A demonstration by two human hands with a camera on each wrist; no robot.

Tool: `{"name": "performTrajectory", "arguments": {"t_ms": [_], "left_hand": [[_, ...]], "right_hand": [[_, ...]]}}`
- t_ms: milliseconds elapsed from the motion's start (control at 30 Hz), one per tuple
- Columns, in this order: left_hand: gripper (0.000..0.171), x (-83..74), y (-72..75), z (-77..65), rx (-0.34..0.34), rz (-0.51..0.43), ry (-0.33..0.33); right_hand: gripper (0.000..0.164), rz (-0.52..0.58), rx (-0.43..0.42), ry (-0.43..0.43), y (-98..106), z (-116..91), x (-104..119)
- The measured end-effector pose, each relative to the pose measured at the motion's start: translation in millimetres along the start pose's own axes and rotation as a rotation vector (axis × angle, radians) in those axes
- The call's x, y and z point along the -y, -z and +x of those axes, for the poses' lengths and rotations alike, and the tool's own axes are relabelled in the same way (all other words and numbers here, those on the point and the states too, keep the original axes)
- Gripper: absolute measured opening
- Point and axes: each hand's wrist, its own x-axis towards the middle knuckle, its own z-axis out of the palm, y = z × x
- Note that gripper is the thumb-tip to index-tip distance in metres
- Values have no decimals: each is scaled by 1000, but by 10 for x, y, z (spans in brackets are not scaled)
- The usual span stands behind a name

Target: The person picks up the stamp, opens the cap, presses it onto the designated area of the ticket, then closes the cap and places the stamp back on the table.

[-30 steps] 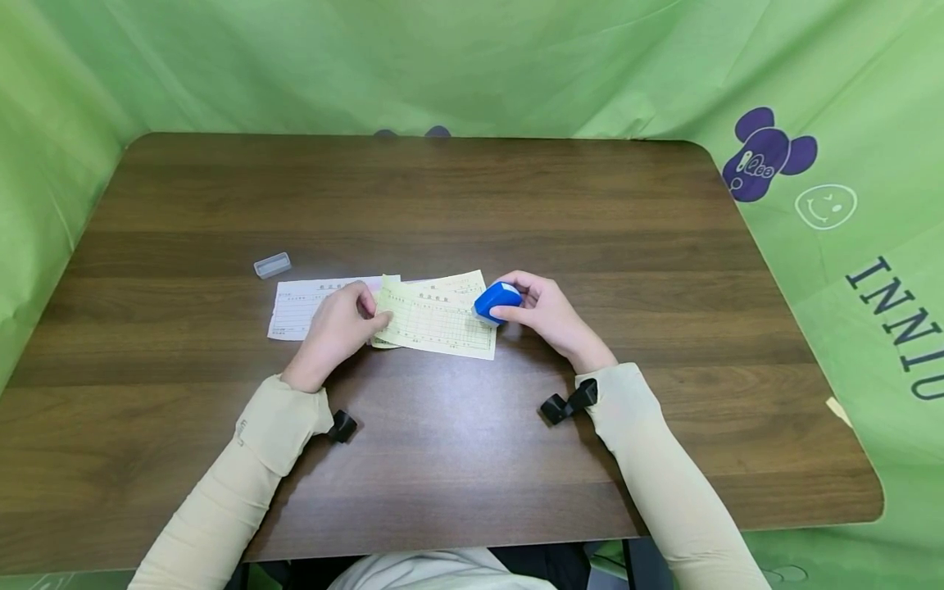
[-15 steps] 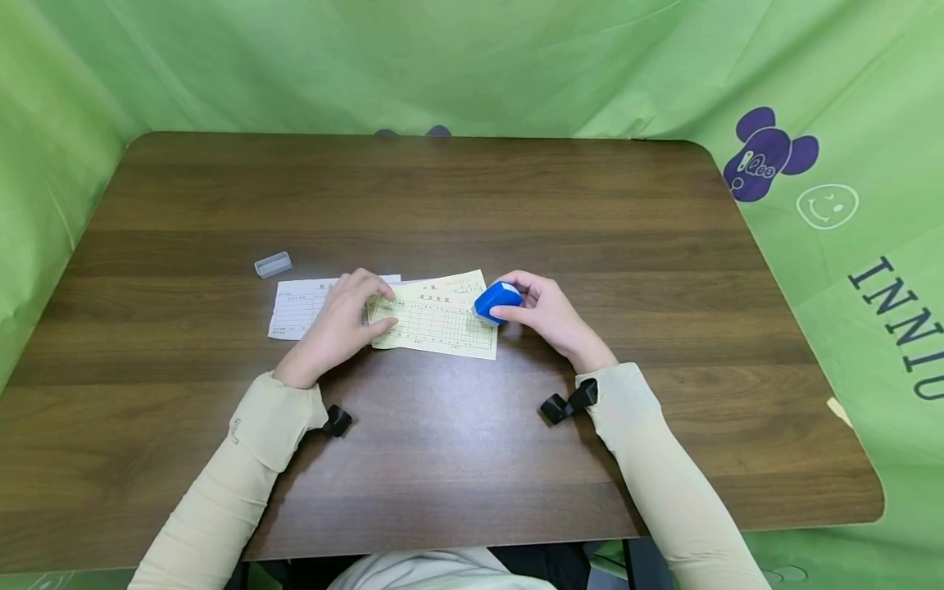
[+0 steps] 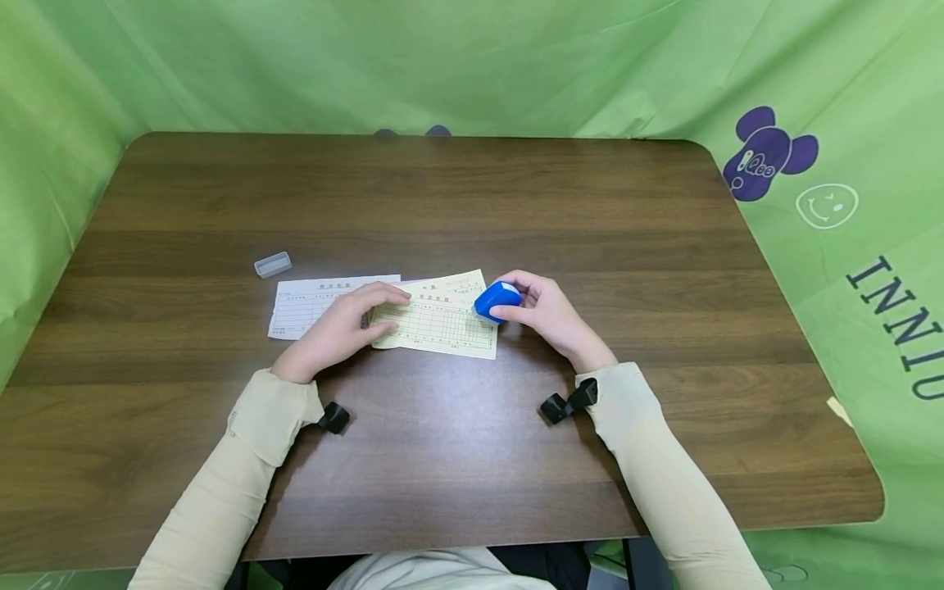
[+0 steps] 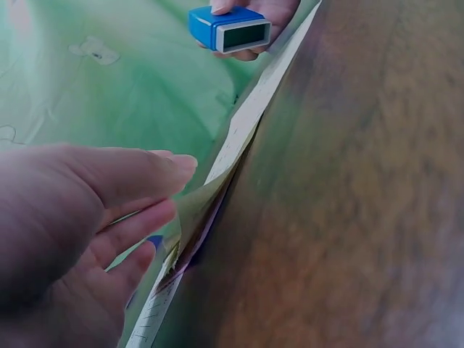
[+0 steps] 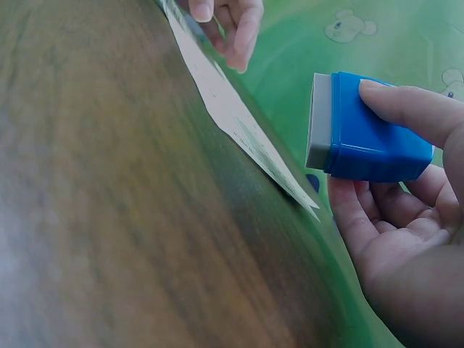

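Note:
In the head view my right hand (image 3: 547,315) grips a blue stamp (image 3: 497,302) between thumb and fingers, above the right end of the yellow form slips. The right wrist view shows the stamp (image 5: 380,129) tipped sideways, and in the left wrist view its dark face (image 4: 245,36) sits in a pale frame. My left hand (image 3: 342,326) has thumb and fingers spread over the left end of the top yellow slip (image 3: 446,324), holding nothing. A second yellow slip (image 3: 465,283) shows behind it. Partly under my left hand lies a white form slip (image 3: 298,307).
A small clear plastic cap (image 3: 273,265) lies on the brown wooden table (image 3: 472,205), behind the white slip. Green printed cloth (image 3: 472,65) hangs around the table's back and sides. Black wrist cameras (image 3: 566,403) sit at both cuffs.
My left hand has let go of the top yellow slip's left edge and its fingers have spread out over it. The slip has settled over the lower one. The right hand stays still.

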Motion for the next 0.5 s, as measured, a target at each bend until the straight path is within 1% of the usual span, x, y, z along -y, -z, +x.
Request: {"name": "performTrajectory", "arguments": {"t_ms": [200,500], "left_hand": [[38,8,-44,-38,24,17,-10],[39,-14,-105,-101,45,44,7]], "right_hand": [[36,-5,10,8,7,-36,-14],[36,-9,22,10,16,-93,-20]]}}
